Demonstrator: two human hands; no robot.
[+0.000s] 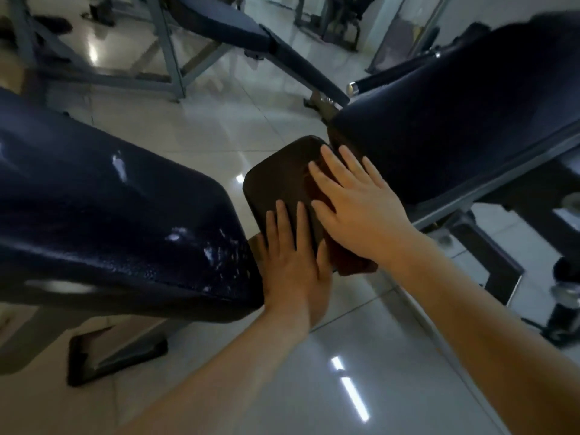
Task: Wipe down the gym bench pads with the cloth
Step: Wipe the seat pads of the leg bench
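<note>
A small dark brown seat pad (277, 180) sits at centre, between two big navy bench pads. My right hand (354, 202) lies flat on its right half, fingers spread, pressing a dark reddish-brown cloth (351, 262) whose edge shows below the palm. My left hand (292, 255) rests on the pad's near edge with straight fingers on top. The large glossy navy pad (110, 215) fills the left. Another navy back pad (455, 127) rises at the right.
Pale glossy floor tiles (345, 356) lie below. A third bench (244, 29) on a grey steel frame (169, 58) stands at the back. A chrome-tipped bar (356, 86) juts out near the right pad. Dark metal feet (113, 356) sit at lower left, machine parts at far right.
</note>
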